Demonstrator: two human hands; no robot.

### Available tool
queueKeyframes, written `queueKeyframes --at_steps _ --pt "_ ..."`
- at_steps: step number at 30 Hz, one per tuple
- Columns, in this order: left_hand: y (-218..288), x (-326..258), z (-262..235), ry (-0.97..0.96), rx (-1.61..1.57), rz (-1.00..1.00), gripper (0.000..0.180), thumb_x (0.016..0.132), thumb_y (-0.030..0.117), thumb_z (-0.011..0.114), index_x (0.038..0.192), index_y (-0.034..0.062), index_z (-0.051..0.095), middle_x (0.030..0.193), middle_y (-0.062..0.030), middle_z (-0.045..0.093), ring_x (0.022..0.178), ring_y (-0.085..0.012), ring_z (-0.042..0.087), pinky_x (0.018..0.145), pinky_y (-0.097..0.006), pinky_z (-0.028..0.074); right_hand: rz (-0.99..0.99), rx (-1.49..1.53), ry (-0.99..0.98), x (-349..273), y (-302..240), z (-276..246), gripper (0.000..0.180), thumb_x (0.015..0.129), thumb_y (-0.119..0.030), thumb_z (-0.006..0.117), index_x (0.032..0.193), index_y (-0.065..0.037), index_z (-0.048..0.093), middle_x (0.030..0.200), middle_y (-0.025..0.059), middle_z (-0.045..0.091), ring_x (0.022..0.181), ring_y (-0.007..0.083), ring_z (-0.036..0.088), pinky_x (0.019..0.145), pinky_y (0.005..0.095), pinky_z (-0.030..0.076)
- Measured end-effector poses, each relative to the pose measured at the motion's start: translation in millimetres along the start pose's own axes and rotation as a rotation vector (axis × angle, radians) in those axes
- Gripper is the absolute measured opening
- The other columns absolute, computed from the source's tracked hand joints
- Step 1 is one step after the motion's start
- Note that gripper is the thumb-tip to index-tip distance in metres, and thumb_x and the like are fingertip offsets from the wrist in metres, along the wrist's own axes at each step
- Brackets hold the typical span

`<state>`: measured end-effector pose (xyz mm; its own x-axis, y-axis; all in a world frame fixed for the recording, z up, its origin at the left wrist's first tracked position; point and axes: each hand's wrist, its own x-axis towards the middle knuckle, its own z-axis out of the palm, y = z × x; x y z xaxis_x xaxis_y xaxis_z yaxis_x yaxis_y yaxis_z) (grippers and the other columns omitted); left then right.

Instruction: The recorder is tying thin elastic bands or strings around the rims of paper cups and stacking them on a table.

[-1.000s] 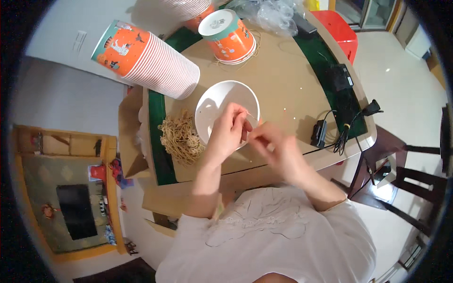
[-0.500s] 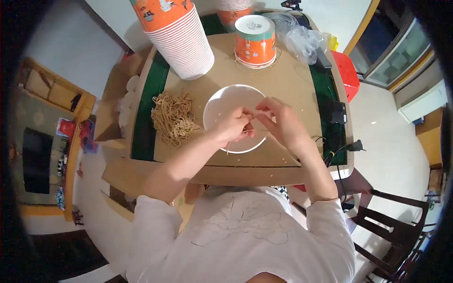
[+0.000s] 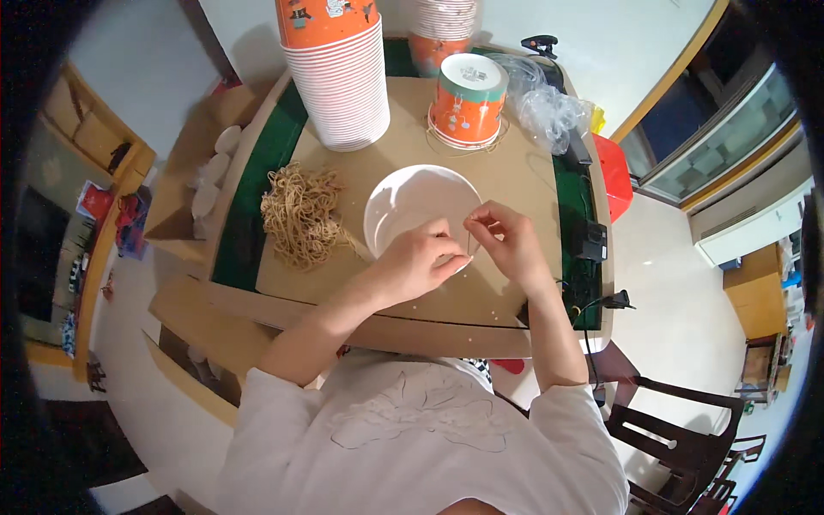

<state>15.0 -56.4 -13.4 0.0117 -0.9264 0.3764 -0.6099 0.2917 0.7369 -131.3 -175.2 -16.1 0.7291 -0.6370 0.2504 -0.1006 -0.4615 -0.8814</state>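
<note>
Left hand [image 3: 418, 260] and right hand [image 3: 506, 240] meet over the white lid's [image 3: 412, 202] near rim, each grip pinched on a thin rubber band [image 3: 469, 243]. The rubber-band pile [image 3: 300, 210] lies just left; bare surface [image 3: 506, 184] lies right.

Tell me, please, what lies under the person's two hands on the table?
The white round lid lies under the left hand and right hand, on brown cardboard. Its near rim is covered by them, so anything pinched there stays hidden.
</note>
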Motion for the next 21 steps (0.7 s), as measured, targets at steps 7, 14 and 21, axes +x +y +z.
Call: queueKeyframes --at_steps 7,14,21 --pt "-6.5 8.8 -4.6 -0.013 0.406 0.176 0.008 0.082 0.014 0.064 0.082 0.006 0.061 0.084 -0.0071 0.054 0.07 -0.0242 0.059 0.057 -0.038 0.047 -0.049 0.147 -0.046 -1.1 2.0 5.8 0.006 0.086 -0.003 0.062 0.09 0.001 0.063 0.079 0.0054 0.065 0.066 0.0104 0.059 0.06 0.0245 0.047" --pt "-5.5 0.7 -5.6 0.022 0.145 0.054 0.005 0.082 0.01 0.063 0.08 0.0082 0.059 0.088 -0.0051 0.054 0.07 -0.0193 0.06 0.056 -0.034 0.048 0.026 0.111 0.079 -15.0 0.4 23.4 0.006 0.085 -0.001 0.062 0.091 0.001 0.064 0.088 0.0075 0.066 0.071 0.0114 0.06 0.064 0.0244 0.048" --pt "-6.0 5.5 -18.6 -0.083 -1.096 -0.659 0.01 0.09 0.013 0.06 0.087 0.0036 0.059 0.075 0.0 0.057 0.052 -0.0052 0.045 0.042 -0.02 0.032 -0.082 0.166 0.3 -28.8 4.1 41.5 0.008 0.082 0.001 0.064 0.09 -0.001 0.065 0.094 0.0092 0.067 0.082 0.0164 0.062 0.073 0.0271 0.048"
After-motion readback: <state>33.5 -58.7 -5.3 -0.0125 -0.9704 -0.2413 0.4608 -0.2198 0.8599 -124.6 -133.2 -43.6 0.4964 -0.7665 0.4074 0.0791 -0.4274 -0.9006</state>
